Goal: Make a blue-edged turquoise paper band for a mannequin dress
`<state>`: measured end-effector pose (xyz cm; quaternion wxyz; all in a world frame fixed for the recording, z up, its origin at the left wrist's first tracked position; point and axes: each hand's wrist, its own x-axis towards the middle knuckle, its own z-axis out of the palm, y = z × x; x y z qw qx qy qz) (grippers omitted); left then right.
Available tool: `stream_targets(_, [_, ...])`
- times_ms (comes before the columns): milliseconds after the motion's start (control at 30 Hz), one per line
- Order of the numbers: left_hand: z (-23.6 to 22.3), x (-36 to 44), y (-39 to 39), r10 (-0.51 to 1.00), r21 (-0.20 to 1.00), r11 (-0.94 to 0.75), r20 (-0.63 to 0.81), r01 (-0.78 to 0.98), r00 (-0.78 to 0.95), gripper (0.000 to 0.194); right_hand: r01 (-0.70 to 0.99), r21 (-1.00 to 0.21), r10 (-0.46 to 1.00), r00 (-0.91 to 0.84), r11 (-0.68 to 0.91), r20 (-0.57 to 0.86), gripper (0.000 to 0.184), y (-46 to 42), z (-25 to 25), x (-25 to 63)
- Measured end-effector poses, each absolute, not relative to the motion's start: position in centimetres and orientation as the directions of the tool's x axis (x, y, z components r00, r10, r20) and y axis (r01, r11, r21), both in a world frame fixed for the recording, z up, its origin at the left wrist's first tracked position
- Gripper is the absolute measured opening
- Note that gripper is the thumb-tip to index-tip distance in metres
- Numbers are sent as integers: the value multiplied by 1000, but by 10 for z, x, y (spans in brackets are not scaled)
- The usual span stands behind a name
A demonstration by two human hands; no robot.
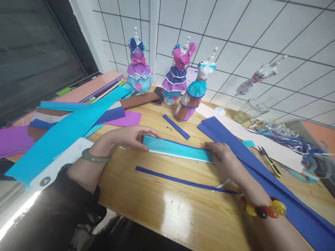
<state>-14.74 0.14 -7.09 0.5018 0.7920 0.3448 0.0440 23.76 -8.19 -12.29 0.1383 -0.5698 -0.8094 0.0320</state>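
Observation:
A teal paper strip point(178, 149) with a dark blue edge behind it and a white edge in front lies flat on the wooden table point(167, 209). My left hand point(131, 136) pinches its left end, fingers closed on the paper. My right hand point(223, 157) presses down on its right end with the fingers bent over the strip. A long thin dark blue strip point(183, 180) lies just in front of both hands. A short dark blue strip point(176, 127) lies behind the teal one.
Three paper-dressed mini mannequins point(138, 66) point(176, 75) point(197, 87) stand at the back; a fourth point(258, 78) leans right. Sheets of crepe paper point(65, 129) pile at left, a wide dark blue sheet point(274, 188) at right, with scissors point(270, 162), a glass point(248, 111) and ribbon scraps point(288, 136).

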Motion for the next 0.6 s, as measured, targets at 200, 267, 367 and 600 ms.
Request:
stream_targets(200, [-67, -146, -4, 589, 883, -252, -185, 396, 787, 63, 882, -339, 940, -340, 329, 27, 50, -74, -112, 236])
stream_targets(267, [-66, -145, -5, 585, 892, -245, -176, 379, 792, 62, 867, -364, 930, -367, 340, -5, 51, -73, -110, 237])
stream_targets(367, [-64, -143, -7, 574, 905, -237, -163, 353, 803, 61, 844, -412, 917, -395, 343, -46, 51, -73, -106, 239])
stream_targets(600, [-62, -142, -11, 570, 921, -209, -159, 330, 806, 59, 792, -554, 897, -409, 257, -169, 23, -75, -78, 236])
